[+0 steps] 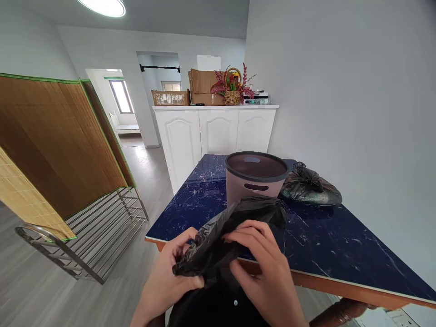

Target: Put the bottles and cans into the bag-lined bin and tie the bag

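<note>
Between my two hands is a black plastic bag (218,236), its crumpled mouth toward me and its far end on the table in front of a bin. My left hand (175,265) grips the bag's left edge, thumb below and fingers partly hidden by the plastic. On the other side, my right hand (262,263) has bent fingers and thumb closed on the bag's right edge. Just beyond stands a pinkish trash bin (235,186) with a dark rim and a handle slot. To its right lies a tied, filled black bag (311,188).
The dark blue marbled table (327,240) has a wooden edge close to me. Behind it is a white cabinet (218,129) bearing cardboard boxes (206,86) and a flower basket (232,97). A metal rack (102,236) draped with bamboo mats (57,141) stands on the left.
</note>
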`<state>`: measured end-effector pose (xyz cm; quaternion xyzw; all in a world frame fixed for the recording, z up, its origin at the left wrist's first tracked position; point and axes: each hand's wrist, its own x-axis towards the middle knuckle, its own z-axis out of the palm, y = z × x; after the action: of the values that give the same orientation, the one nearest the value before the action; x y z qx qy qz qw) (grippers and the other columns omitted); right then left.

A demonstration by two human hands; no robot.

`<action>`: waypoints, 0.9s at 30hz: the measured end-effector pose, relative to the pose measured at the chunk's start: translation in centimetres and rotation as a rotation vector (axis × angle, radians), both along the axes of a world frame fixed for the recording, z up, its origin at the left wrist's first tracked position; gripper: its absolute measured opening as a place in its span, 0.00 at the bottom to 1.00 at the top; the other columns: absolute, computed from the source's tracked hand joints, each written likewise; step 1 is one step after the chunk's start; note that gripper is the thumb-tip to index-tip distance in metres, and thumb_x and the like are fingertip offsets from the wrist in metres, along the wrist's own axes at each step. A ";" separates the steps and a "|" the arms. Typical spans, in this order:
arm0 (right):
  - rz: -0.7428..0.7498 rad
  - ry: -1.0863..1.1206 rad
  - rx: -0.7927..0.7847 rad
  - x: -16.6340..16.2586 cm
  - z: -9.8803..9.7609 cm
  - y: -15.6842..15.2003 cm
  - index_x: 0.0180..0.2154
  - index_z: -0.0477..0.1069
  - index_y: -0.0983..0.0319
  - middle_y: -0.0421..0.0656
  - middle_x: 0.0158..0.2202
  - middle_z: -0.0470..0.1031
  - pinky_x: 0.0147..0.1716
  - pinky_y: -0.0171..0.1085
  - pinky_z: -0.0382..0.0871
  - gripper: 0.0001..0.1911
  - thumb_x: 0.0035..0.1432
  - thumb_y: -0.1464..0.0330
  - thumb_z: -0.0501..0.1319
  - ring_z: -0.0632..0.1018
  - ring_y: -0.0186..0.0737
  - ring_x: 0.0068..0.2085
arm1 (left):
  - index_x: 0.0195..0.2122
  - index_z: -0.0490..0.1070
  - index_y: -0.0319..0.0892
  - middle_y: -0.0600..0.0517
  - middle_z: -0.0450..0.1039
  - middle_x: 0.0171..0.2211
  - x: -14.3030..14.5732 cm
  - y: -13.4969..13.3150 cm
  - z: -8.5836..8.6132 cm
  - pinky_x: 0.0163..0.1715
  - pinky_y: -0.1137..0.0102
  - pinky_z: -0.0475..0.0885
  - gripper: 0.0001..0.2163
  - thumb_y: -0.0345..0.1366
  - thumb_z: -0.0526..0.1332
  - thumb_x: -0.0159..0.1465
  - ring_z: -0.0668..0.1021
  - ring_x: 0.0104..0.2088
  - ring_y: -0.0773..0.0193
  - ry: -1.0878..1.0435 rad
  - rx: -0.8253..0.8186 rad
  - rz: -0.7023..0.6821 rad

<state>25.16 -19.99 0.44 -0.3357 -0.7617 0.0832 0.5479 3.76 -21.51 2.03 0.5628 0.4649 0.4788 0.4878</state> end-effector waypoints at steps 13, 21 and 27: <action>-0.023 0.331 -0.121 6.7 -1.6 0.4 0.33 0.76 0.56 0.48 0.45 0.79 0.29 0.36 0.73 0.13 0.67 0.74 0.58 0.81 0.47 0.43 | 0.36 0.79 0.43 0.55 0.76 0.25 0.9 1.7 -0.6 0.27 0.71 0.71 0.20 0.52 0.78 0.52 0.76 0.25 0.62 -0.365 -0.039 0.377; 0.189 0.136 -0.417 12.3 -2.8 0.8 0.28 0.74 0.55 0.46 0.31 0.80 0.36 0.43 0.80 0.14 0.68 0.64 0.61 0.83 0.50 0.39 | 0.39 0.81 0.44 0.51 0.81 0.28 0.2 2.0 0.0 0.36 0.65 0.79 0.23 0.59 0.73 0.55 0.83 0.39 0.49 -0.273 0.055 0.747; -0.424 -0.052 -0.571 14.7 -5.5 0.7 0.43 0.84 0.50 0.46 0.39 0.85 0.24 0.42 0.76 0.17 0.51 0.58 0.63 0.84 0.53 0.33 | 0.31 0.72 0.45 0.59 0.67 0.20 1.0 1.6 -0.7 0.29 0.69 0.76 0.20 0.55 0.73 0.60 0.78 0.27 0.60 -0.488 0.119 0.708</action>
<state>39.91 -19.33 -5.07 -0.6280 -0.6349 0.1686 0.4173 4.72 -19.93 1.33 0.2662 0.4720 0.7615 0.3557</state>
